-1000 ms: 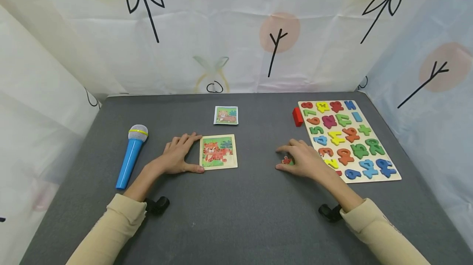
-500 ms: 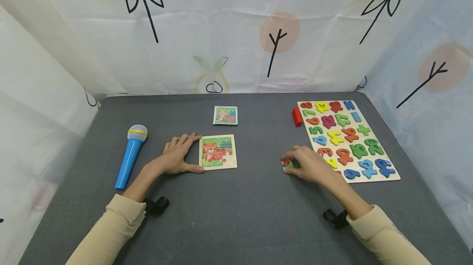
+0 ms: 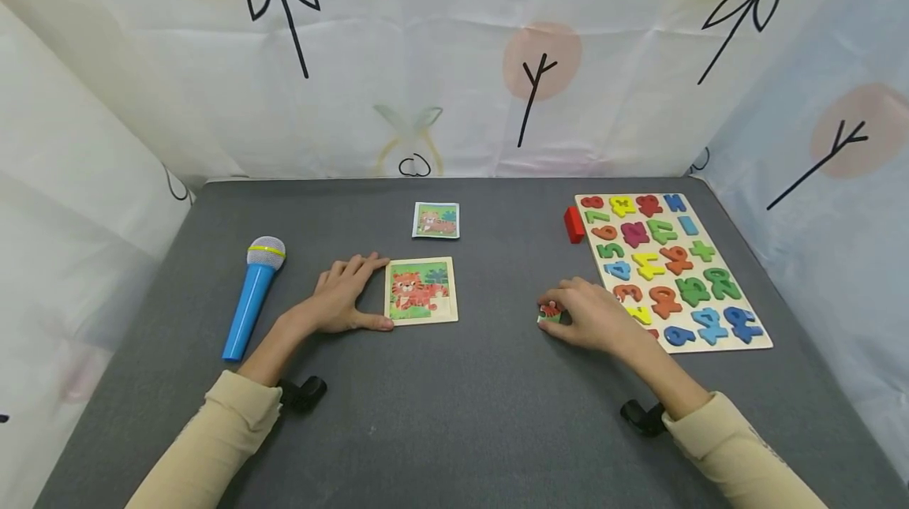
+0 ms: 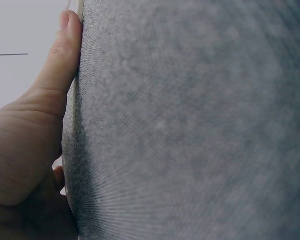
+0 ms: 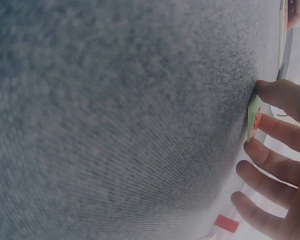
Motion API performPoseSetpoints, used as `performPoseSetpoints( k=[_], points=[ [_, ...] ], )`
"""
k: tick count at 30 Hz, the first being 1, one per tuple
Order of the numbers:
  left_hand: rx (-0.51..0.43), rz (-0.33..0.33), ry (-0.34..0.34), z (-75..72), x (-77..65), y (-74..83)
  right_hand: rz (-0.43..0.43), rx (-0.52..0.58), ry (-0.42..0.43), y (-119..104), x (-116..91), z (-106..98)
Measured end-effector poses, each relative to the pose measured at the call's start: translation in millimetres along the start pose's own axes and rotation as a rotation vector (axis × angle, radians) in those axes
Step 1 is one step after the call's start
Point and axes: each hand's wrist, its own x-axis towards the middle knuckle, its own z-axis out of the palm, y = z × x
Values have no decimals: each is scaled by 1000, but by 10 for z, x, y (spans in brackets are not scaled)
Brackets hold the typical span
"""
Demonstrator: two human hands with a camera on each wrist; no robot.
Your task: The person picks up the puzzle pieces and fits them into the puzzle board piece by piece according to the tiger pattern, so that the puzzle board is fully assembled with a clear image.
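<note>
My left hand (image 3: 343, 297) rests on the table with its fingers spread. Its thumb and fingertips touch the left edge of a square wooden jigsaw board (image 3: 421, 290) showing a red tiger on green; a bare notch shows at the board's lower right. In the left wrist view the thumb (image 4: 64, 47) lies along the table at a pale edge. To the right, my right hand (image 3: 592, 315) pinches a small jigsaw piece (image 3: 549, 312) with red and green print, close over the table. The right wrist view has this piece (image 5: 254, 117) between the thumb and fingertips.
A small picture card (image 3: 436, 221) lies behind the jigsaw board. At the left is a blue toy microphone (image 3: 254, 296). A number board (image 3: 738, 331) with colourful pieces lies right of my right hand, a red block (image 3: 574, 225) at its left edge.
My right hand has moved slightly right and toward me, and the jigsaw piece between its fingers has turned and shows more of its print. The left hand and jigsaw board have stayed put.
</note>
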Motion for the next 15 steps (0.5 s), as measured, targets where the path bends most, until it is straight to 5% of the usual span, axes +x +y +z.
performPoseSetpoints(
  k=[15],
  points=[
    [1,7,5,-1,10,7,-72,-36,105,-59,69,70]
  ],
)
